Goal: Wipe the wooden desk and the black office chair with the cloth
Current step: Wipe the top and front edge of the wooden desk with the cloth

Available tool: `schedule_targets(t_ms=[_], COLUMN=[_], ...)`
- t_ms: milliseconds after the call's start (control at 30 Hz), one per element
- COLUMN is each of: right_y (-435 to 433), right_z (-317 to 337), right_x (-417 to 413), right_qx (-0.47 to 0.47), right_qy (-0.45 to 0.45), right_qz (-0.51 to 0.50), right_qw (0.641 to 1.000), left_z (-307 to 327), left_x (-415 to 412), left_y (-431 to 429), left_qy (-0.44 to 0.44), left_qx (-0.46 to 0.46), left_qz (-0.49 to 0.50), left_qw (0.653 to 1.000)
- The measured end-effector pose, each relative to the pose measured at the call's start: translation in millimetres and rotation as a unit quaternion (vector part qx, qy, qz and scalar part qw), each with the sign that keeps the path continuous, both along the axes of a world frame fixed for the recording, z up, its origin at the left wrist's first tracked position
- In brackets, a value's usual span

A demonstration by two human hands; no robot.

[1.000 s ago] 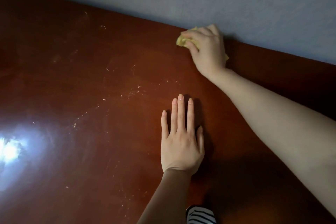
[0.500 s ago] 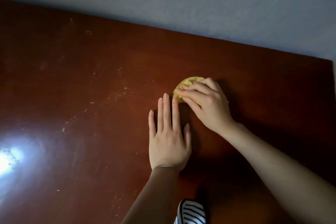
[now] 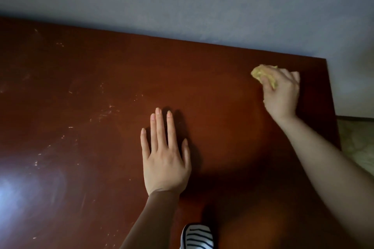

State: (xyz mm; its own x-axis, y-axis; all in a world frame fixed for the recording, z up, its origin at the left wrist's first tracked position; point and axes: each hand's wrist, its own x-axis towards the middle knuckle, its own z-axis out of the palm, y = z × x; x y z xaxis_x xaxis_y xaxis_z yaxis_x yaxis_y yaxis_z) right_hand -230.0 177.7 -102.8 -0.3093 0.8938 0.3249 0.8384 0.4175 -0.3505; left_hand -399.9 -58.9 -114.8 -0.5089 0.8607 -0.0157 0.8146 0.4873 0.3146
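Hands are split by role: the right hand is curled round the yellow cloth, pressed onto the bench near its far right corner; the left hand is laid flat, fingers straight, holding nothing, probably for bracing. Pale specks are seen leftward.

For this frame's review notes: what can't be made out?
Black office chair: nowhere in the head view.
Crumpled yellow cloth: partly covered by the right hand gripping it.
Reddish-brown wooden desk: left and near edges cut off; glare whitens its lower-left; the flat left hand covers a patch.
Black-and-white striped item: cut by bottom edge, unidentifiable.
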Motion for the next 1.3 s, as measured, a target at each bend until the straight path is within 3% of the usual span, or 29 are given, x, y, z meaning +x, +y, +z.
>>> schedule_targets(t_ms=[167,300,533,700,1000,1100,1300], right_y=[43,48,14,-42,-121,-110,-54], right_z=[3,6,9,9,-6,-7,-1], right_x=[9,-12,-93,-137,-53,-12,59], right_qx=[-0.038,-0.058,-0.038,-0.025,0.016,0.032,0.016], right_qy=[-0.012,-0.029,-0.069,-0.030,-0.008,-0.014,-0.045], right_qz=[-0.220,-0.259,-0.070,0.119,0.275,0.281,0.122], right_qw=[0.975,0.964,0.994,0.992,0.961,0.959,0.991], left_z=[-2,-4,-2,-1,1,1,1], left_x=[1,2,2,1,2,0,0], left_y=[1,1,0,1,1,1,0], left_qy=[-0.001,-0.003,-0.003,-0.004,0.000,0.000,0.000], left_qx=[0.003,0.000,-0.001,-0.001,-0.008,-0.008,-0.002], left_qz=[-0.002,-0.003,-0.006,-0.002,-0.008,-0.003,-0.010], left_qw=[1.000,1.000,1.000,1.000,1.000,1.000,1.000])
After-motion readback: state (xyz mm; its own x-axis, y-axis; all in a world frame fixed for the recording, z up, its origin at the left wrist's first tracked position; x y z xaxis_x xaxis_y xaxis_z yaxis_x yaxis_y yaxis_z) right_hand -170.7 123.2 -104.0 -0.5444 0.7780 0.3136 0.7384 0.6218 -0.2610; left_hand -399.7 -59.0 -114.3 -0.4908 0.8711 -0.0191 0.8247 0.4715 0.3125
